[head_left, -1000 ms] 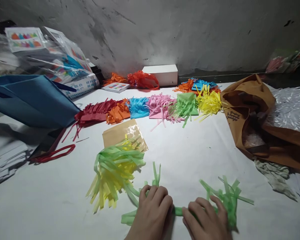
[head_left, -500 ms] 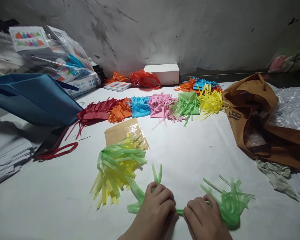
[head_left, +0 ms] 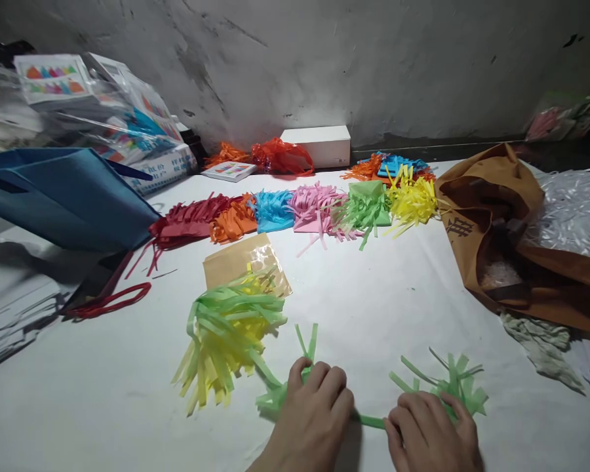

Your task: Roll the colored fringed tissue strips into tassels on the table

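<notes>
A green tissue paper tassel [head_left: 371, 421] lies across the white table at the front, its rolled middle stretched between my hands. My left hand [head_left: 317, 400] is closed over its left part, with loose strips poking out above and to the left. Over its right part my right hand [head_left: 430, 426] is closed too, and a fan of green fringe spreads beyond the fingers. My palms and fingertips are hidden under the hands. Left of my left hand lies a pile of green and yellow tassels [head_left: 231, 328], partly over a brown paper packet [head_left: 236, 259] with a clear window.
Fringed paper bundles run in a row behind: dark red [head_left: 191, 219], orange, blue, pink, green and yellow [head_left: 413, 200]. A blue bag [head_left: 69, 196] stands left, a brown bag [head_left: 486, 229] right. A white box [head_left: 319, 145] sits by the wall. Red cord [head_left: 111, 301] lies left.
My right hand has moved to the right, away from my left hand. A longer stretch of the tassel's rolled middle now shows between them. My left hand has barely shifted.
</notes>
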The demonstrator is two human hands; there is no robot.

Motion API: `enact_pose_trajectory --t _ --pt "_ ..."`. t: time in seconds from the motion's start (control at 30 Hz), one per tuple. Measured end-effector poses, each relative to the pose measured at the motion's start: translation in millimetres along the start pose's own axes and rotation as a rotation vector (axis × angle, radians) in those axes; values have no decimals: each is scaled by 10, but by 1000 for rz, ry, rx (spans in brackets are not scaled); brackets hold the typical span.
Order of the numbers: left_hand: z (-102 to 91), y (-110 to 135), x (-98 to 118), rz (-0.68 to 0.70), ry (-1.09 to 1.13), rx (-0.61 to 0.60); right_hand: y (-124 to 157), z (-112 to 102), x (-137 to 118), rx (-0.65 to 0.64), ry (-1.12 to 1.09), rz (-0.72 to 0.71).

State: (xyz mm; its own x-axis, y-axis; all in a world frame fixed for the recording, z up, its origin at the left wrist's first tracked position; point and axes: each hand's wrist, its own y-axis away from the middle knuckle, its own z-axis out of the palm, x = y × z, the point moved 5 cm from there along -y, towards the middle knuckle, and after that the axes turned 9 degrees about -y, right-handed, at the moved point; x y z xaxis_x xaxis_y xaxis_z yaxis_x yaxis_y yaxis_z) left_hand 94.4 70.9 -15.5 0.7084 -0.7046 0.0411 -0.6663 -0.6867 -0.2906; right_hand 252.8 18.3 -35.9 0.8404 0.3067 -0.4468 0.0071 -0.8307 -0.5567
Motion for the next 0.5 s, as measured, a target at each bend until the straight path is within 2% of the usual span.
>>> enact_pose_trajectory --t 0.13,0.33,0.4,0.5 --pt "-7 8 90 220 1 80 65 0 35 33 -12 -17" --pt "82 -46 199 315 -67 23 84 26 -53 7 -98 -108" --pt "104 -107 188 306 -34 -28 52 24 -107 24 -99 -159" --pt "72 -171 50 113 150 -164 -34 -25 -168 6 -74 -243"
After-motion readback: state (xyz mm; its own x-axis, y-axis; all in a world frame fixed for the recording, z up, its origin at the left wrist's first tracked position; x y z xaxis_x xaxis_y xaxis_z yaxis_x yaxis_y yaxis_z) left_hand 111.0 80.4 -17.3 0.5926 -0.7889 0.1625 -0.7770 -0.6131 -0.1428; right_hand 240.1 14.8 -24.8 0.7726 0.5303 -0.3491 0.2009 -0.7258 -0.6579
